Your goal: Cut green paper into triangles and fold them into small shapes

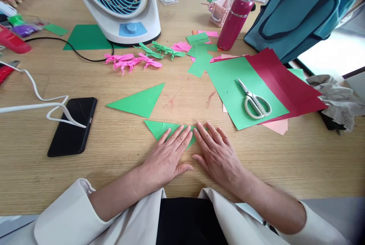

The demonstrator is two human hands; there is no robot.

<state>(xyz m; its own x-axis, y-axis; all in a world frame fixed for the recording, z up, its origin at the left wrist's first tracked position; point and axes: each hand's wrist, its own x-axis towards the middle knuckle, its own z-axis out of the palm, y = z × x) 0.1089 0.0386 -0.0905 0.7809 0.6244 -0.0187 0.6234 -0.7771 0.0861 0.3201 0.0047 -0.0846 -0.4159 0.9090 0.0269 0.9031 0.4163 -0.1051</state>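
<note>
Both hands lie flat on a green paper triangle at the near middle of the table. My left hand presses on its middle with fingers stretched out. My right hand lies over its right end, fingers spread, covering most of that side. The triangle's long edge faces away from me, and its point shows between the hands. Just beyond it rests a second green paper triangle, touched by neither hand.
White-handled scissors lie on green sheets at right, over red paper. Folded pink figures and green figures sit near the fan. A phone, red flask and teal bag surround the workspace.
</note>
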